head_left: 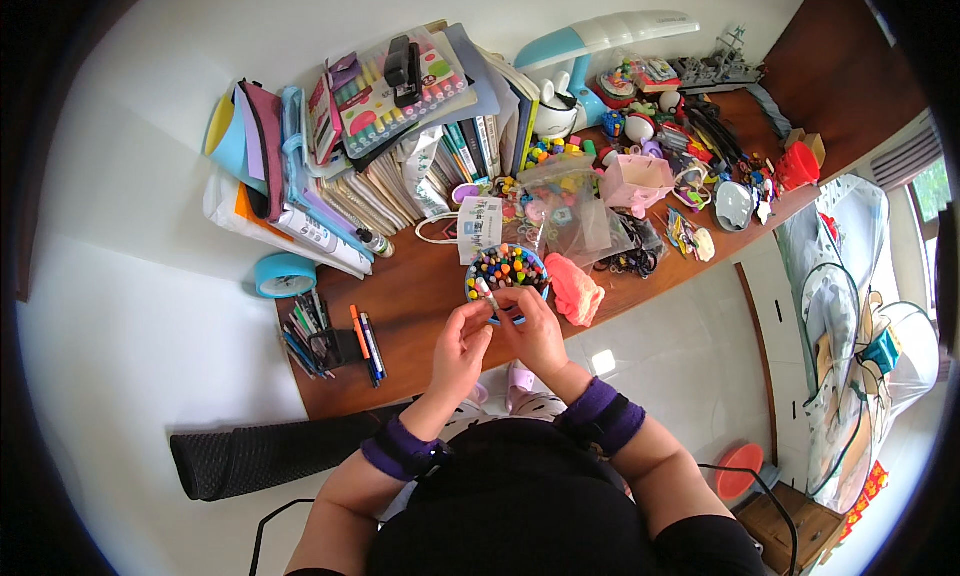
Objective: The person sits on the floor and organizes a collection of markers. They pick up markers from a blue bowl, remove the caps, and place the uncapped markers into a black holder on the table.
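Observation:
In front of me, at the desk's near edge, stands a round blue container [546, 288] packed with many-coloured pens or crayons [508, 266]. My right hand [533, 333] pinches a short, pale, pen-like stick [486, 292] with a pinkish end, held tilted over the container's near-left side. The fingers of my left hand [464, 342] are bent and meet the same stick around its lower end. Its full length is partly hidden by my fingers. A crumpled coral-pink cloth [576, 290] lies right of the container.
Books and folders [390, 191] line the desk's back, topped by a marker case and a black stapler [403, 71]. A black pen holder [335, 348] stands left. Plastic bags of small pieces [555, 211], a pink box [637, 183] and toys crowd the right. A blue-white lamp [600, 36] stands behind.

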Tool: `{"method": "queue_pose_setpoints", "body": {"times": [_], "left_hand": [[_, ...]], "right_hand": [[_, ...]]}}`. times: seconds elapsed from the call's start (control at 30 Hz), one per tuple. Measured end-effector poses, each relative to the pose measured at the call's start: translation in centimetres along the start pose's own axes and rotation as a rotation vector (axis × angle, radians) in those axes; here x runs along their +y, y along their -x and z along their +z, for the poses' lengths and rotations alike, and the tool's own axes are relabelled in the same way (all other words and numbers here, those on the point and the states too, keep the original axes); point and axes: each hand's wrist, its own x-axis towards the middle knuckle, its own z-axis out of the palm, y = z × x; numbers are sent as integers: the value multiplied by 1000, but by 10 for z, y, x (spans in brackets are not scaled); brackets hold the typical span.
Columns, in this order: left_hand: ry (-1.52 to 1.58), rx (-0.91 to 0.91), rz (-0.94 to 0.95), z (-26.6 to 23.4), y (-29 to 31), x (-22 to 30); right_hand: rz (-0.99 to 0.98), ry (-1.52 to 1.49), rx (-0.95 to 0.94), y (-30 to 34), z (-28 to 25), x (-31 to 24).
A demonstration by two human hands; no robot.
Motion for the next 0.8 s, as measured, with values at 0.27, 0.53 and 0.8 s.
{"method": "queue_pose_setpoints", "body": {"times": [0.27, 0.53, 0.8], "left_hand": [[-90, -19, -54, 3, -4, -15], [-105, 1, -49, 0, -1, -22], [-99, 70, -18, -18, 3, -26]], "right_hand": [[34, 36, 4, 9, -5, 14], [34, 33, -9, 11, -6, 17], [11, -28, -64, 9, 0, 4]]}}
